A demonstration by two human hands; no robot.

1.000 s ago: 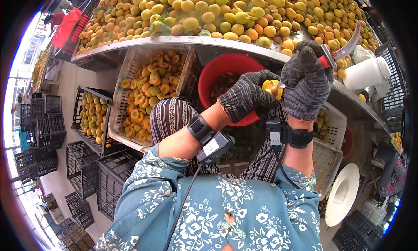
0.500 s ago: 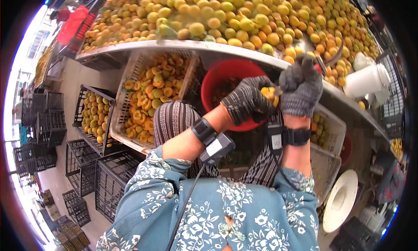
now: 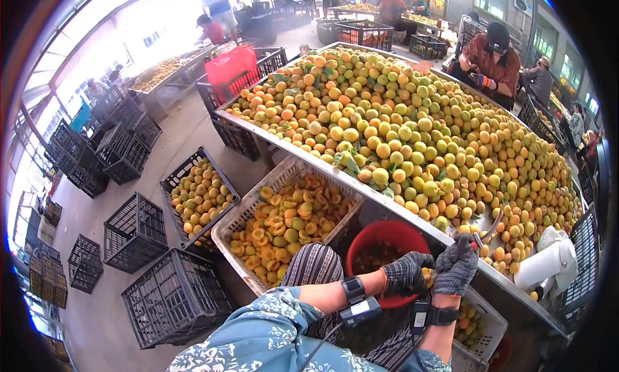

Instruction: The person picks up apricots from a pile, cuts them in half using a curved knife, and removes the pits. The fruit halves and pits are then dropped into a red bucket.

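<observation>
My left hand (image 3: 407, 273), in a dark striped glove, is closed round an apricot (image 3: 428, 278), mostly hidden between the hands. Right beside it, my right hand (image 3: 455, 267), in a grey knit glove, is shut in a fist on a red-handled knife (image 3: 476, 242); the glove hides most of the handle. A curved blade (image 3: 494, 225) shows just beyond that fist, over the table edge. Beneath my hands stands a red bucket (image 3: 358, 240) with dark bits inside. To its left, a pale crate (image 3: 222, 233) holds halved apricots (image 3: 284, 220).
Whole apricots (image 3: 400, 127) are heaped on a metal-edged table (image 3: 309, 156) in front. A white jug (image 3: 545, 262) lies at its right end. Black crates (image 3: 174, 298) stand on the left floor. A person (image 3: 496, 62) works across the table; others sit farther back.
The view has tilted up and swung, bringing the far room and other people into sight. My hands stay close together by the bucket, the left still on the apricot.
</observation>
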